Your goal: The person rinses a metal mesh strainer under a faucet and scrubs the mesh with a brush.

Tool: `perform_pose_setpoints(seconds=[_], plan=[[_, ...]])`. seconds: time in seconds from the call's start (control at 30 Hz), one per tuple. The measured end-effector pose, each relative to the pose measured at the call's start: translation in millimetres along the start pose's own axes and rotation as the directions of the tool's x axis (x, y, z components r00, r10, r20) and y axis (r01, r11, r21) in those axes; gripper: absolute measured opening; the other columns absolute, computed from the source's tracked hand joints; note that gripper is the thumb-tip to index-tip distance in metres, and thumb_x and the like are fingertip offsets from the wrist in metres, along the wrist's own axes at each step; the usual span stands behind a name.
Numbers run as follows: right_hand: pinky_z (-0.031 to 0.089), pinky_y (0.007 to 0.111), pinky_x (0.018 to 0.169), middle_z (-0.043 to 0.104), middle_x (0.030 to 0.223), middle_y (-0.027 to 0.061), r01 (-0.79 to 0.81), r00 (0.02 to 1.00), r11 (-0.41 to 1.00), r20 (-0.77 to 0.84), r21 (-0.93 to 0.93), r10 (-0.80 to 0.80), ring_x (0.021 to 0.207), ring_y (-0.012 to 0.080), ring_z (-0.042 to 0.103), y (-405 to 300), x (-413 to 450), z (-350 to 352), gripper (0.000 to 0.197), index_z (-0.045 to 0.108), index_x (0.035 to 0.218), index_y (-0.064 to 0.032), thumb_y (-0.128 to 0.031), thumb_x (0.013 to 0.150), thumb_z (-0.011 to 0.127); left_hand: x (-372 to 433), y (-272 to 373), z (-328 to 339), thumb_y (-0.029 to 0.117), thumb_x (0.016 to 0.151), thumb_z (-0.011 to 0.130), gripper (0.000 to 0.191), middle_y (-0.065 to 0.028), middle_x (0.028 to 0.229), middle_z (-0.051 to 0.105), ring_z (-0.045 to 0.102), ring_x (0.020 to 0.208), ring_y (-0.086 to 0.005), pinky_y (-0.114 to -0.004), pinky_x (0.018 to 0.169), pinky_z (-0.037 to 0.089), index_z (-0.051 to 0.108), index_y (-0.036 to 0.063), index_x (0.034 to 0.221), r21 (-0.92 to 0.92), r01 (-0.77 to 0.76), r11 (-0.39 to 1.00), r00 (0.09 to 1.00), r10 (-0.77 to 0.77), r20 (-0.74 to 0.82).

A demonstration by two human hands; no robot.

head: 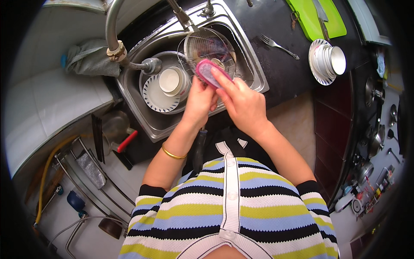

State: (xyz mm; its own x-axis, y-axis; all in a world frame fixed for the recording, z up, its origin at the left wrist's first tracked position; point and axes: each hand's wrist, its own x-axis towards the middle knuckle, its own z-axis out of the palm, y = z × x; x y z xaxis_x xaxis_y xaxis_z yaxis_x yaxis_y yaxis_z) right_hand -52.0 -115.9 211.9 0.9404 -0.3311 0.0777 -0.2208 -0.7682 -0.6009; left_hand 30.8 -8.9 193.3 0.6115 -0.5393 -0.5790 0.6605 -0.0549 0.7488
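My right hand [244,105] holds a pink scrubbing pad [210,73], index finger laid along its top. Against it, my left hand [199,100] is closed around the thin metal shaft of a utensil; its black handle [200,147] hangs down toward my body, and its other end is hidden by the pad and hands. Below both hands lies the steel sink [147,124]. On its left, a metal basin holds a plate with a blue-patterned rim [157,102] and stacked white bowls [169,80]. A round wire rack or strainer [197,48] leans behind the pad.
A faucet [152,66] reaches over the sink from the left, near a grey cloth [89,60]. Right on the dark counter are a fork [279,48], stacked bowls [338,60] on a plate [313,53], and a green cutting board [302,19] with a knife [320,13].
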Motion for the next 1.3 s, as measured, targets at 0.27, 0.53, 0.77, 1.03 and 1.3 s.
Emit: perform_pose_setpoints(seconds=[0.27, 0.53, 0.77, 1.03, 1.3], plan=[[0.047, 0.035, 0.043, 0.051, 0.072, 0.0066, 0.059, 0.998, 0.994, 0.027, -0.088, -0.057, 0.049, 0.0233, 0.057, 2, -1, 16, 0.049, 0.047, 0.134, -0.0292, -0.028, 0.087, 0.059, 17, -17, -14, 0.009, 0.095, 0.047, 0.030, -0.0005, 0.071, 0.052, 0.040, 0.042, -0.0042, -0.019, 0.034, 0.027, 0.034, 0.0154, 0.122, 0.094, -0.001, 0.996, 0.999, 0.005, -0.041], [0.044, 0.036, 0.044, 0.049, 0.068, 0.0058, 0.014, 0.999, 0.993, -0.046, -0.114, -0.019, 0.051, 0.0243, 0.055, 1, 26, 16, 0.045, 0.050, 0.132, -0.0287, -0.026, 0.088, 0.058, 10, -32, 0, 0.010, 0.094, 0.049, 0.042, -0.0008, 0.076, 0.053, 0.043, 0.044, -0.0068, -0.021, 0.035, 0.028, 0.030, 0.0150, 0.131, 0.071, -0.015, 0.997, 0.999, 0.013, 0.034], [0.045, 0.035, 0.044, 0.051, 0.070, 0.0060, 0.016, 0.999, 0.995, -0.041, -0.100, -0.020, 0.050, 0.0241, 0.056, 4, 22, 28, 0.045, 0.052, 0.131, -0.0282, -0.027, 0.086, 0.060, 10, -28, 2, 0.011, 0.094, 0.049, 0.015, -0.0017, 0.071, 0.054, 0.045, 0.045, -0.0073, -0.022, 0.037, 0.031, 0.046, 0.0095, 0.108, 0.087, 0.046, 0.995, 0.998, -0.042, -0.055], [0.047, 0.037, 0.042, 0.053, 0.070, 0.0083, 0.012, 1.000, 0.991, 0.014, -0.131, -0.011, 0.048, 0.0261, 0.058, 11, 13, 33, 0.051, 0.046, 0.134, -0.0302, -0.029, 0.086, 0.060, 5, -42, 0, 0.011, 0.095, 0.046, 0.019, -0.0014, 0.067, 0.052, 0.042, 0.043, -0.0074, -0.022, 0.035, 0.028, 0.042, 0.0114, 0.114, 0.089, 0.097, 0.991, 0.995, -0.094, -0.032], [0.046, 0.037, 0.046, 0.052, 0.070, 0.0067, -0.043, 0.990, 0.989, 0.129, -0.138, 0.061, 0.054, 0.0259, 0.059, 12, -10, 39, 0.048, 0.049, 0.133, -0.0306, -0.029, 0.086, 0.060, 10, -62, -17, 0.007, 0.093, 0.045, 0.026, -0.0024, 0.066, 0.050, 0.041, 0.041, -0.0089, -0.023, 0.035, 0.030, 0.037, 0.0083, 0.117, 0.132, 0.178, 0.975, 0.984, -0.177, -0.020]])
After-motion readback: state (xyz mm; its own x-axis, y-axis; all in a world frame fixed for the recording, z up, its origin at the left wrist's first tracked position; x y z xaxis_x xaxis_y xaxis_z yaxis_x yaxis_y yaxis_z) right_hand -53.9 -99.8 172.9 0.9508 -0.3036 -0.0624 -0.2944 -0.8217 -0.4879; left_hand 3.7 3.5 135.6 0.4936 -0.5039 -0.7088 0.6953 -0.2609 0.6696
